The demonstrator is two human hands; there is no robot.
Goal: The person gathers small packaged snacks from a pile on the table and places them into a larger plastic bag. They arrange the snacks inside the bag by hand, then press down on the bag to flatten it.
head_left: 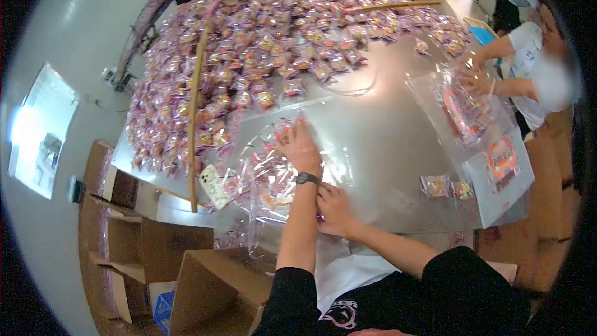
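A clear plastic bag (pixel 272 197) with small wrapped snack packets inside lies at the near edge of the metal table. My left hand (pixel 301 147), with a dark watch on the wrist, rests on packets at the bag's far part, its fingers stretched out. Close to my left forearm, my right hand (pixel 336 211) has its fingers curled at the bag's near right side, gripping the plastic. Left of the bag lies a phone in a pale patterned case (pixel 214 186).
Loose snack packets (pixel 249 56) cover the table's far and left side, with wooden strips (pixel 198 99) among them. At right, a co-worker's hands (pixel 476 74) handle another filled bag (pixel 460 112). A printed bag (pixel 500 165) lies nearer. Cardboard boxes (pixel 217 283) stand below left.
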